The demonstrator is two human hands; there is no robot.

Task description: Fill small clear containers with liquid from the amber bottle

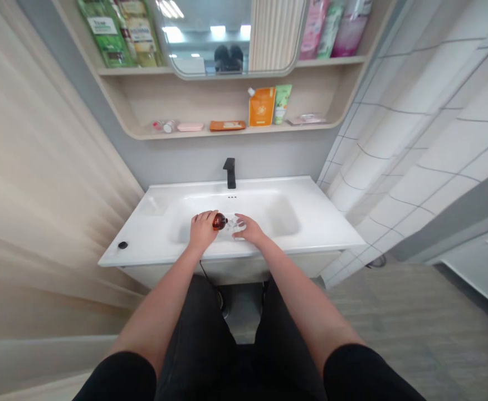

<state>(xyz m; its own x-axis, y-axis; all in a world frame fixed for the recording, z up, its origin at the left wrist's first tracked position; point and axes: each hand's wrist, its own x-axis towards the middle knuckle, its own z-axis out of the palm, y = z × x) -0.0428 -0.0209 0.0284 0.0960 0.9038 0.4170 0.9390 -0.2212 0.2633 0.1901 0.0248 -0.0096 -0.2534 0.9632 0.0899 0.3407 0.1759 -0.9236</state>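
Observation:
Over the white sink basin, my left hand (203,229) is wrapped round a brown bottle (219,221). The bottle lies tilted on its side, its dark neck pointing right. Facing it, my right hand (250,230) has its fingers curled round a small clear cup (236,225). The bottle's neck is right at the cup's mouth; whether they touch, and whether any liquid runs between them, I cannot tell. A small black round cap (122,245) lies on the left part of the counter.
A black faucet (230,172) rises behind the basin (283,214). Above it, a wall shelf (185,133) holds an orange pouch (262,107), a green tube (283,104) and small packs. Green bottles (106,33) and pink bottles (313,28) flank a mirror (231,50). Curtains hang on the left.

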